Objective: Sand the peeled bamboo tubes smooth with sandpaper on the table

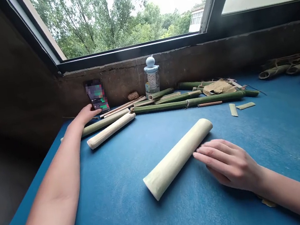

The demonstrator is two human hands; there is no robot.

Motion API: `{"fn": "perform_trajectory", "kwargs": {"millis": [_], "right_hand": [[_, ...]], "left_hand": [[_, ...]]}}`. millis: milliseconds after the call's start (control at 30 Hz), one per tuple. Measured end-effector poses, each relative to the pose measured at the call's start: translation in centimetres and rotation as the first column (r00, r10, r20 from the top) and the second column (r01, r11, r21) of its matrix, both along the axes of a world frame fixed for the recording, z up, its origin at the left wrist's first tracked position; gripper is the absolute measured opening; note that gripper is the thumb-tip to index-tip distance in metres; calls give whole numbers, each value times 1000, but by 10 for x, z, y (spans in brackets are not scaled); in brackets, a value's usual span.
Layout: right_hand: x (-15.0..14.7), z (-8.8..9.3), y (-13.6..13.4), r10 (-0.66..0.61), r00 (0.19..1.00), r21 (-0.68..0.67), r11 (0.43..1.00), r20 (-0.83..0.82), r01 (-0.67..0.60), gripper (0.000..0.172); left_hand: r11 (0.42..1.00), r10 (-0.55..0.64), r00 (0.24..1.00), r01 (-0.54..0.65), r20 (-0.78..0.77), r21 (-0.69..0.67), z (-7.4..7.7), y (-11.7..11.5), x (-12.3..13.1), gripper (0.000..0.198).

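On the blue table lies a pale, peeled half-round bamboo piece, set diagonally with its curved side up. My right hand rests beside its right edge, fingers loosely bent and not wrapped around it; the fingertips are at or very near the bamboo. My left arm stretches to the back left. There my left hand has its thumb and a finger at the lower left corner of a phone, which leans upright against the wall with a lit, partly blurred screen. The other left fingers are hidden.
A pale bamboo stick and several green bamboo lengths lie toward the back. Behind them are a twine ball and a blue-lidded bottle. Bamboo strips lie at right; cut bamboo sits far right.
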State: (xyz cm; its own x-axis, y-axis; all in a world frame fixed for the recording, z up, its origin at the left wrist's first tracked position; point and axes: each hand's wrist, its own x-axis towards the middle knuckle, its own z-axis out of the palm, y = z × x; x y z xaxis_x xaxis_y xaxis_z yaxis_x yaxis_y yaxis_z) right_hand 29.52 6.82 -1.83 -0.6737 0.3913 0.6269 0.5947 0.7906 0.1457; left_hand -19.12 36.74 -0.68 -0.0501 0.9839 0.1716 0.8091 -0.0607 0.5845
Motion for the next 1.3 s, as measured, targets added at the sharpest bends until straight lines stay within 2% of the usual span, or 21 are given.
{"fn": "perform_trajectory", "kwargs": {"millis": [67, 133, 200, 400, 533, 667, 1100, 1300], "right_hand": [[2, -2, -4, -28, 998, -110, 994, -60, 21, 22], [4, -4, -9, -117, 990, -259, 961, -80, 93, 21], [6, -6, -14, -178, 982, -325, 934, -64, 148, 23], [5, -6, -22, -154, 988, -233, 962, -21, 145, 21], [7, -10, -28, -207, 976, -258, 948, -61, 185, 24], [12, -14, -32, -285, 954, -321, 915, -87, 244, 25], [13, -13, -31, -250, 965, -329, 921, -85, 210, 25], [13, -13, -31, -249, 965, -308, 927, -77, 215, 25]], "left_hand": [[1000, 6, 1000, -6, 19, -1, 3, -3, 3, 47], [1000, -8, 999, 8, 42, 0, 4, -4, 4, 47], [1000, -24, 998, 24, 55, -5, 3, -3, 3, 48], [999, 3, 999, -5, -41, -48, 1, -3, 4, 66], [999, -9, 999, 7, -45, -50, 2, -6, 5, 70], [999, -6, 999, 4, -44, -43, 1, -3, 2, 69], [1000, 12, 1000, -12, -26, -19, -2, 4, 0, 53], [998, 36, 997, -40, -71, -44, 0, -1, 5, 60]]}}
